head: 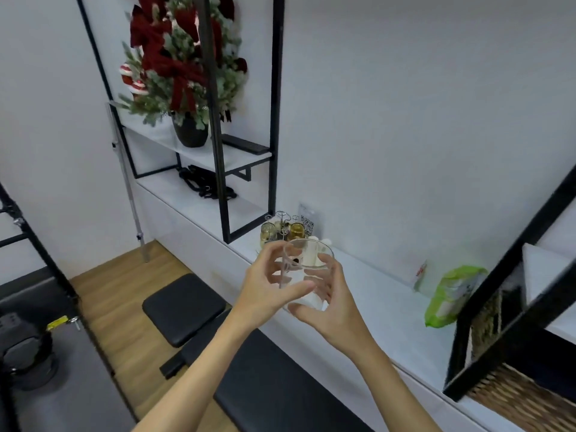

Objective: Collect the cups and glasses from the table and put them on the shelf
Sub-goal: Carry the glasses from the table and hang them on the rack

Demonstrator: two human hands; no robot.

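Note:
Both hands hold clear glassware above the front edge of a long white shelf [374, 294]. A clear glass [311, 260] rests in my right hand [330, 304], whose thumb lies under its base and whose fingers wrap its right side. My left hand [268, 285] curls around the left side, thumb across the front; a second clear rim [288, 263] seems to sit between its fingers, but I cannot tell if that is a separate glass. The picture is blurred.
Behind the hands a wire rack with small bottles [282, 229] stands on the shelf. A green packet [452, 294] lies to the right, beside a black frame [511, 275] and a woven basket [511, 397]. A black bench [237, 347] is below; a decorated tree [187, 67] sits upper left.

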